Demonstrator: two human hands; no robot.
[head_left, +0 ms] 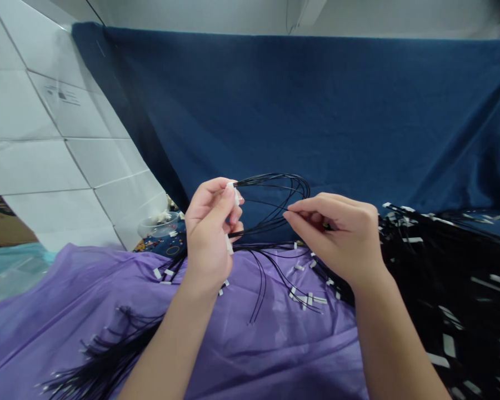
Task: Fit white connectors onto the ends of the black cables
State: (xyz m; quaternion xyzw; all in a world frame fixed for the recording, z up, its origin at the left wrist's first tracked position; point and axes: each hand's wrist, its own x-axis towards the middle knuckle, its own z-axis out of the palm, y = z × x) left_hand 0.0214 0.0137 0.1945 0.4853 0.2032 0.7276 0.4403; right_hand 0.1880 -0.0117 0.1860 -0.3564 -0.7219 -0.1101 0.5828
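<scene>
My left hand (212, 230) grips a looped bundle of thin black cords (270, 179) with white end pieces, one of which (232, 189) shows at the thumb tip. The loop arches to the right, toward my right hand (337, 233). There, thumb and forefinger pinch a single black cord at the loop's right side. The other fingers of that hand are curled in. Below both hands, more black cords (270, 261) with white tags (306, 300) lie on a purple plastic sheet (250, 355).
A large heap of tagged black cords (437, 266) is at the right. Another cord bundle (108, 350) lies front left. A clear bowl (160, 225) stands beside colourful small pieces (150, 243). A blue cloth (295, 111) hangs behind, with a white tiled wall (37, 116) left.
</scene>
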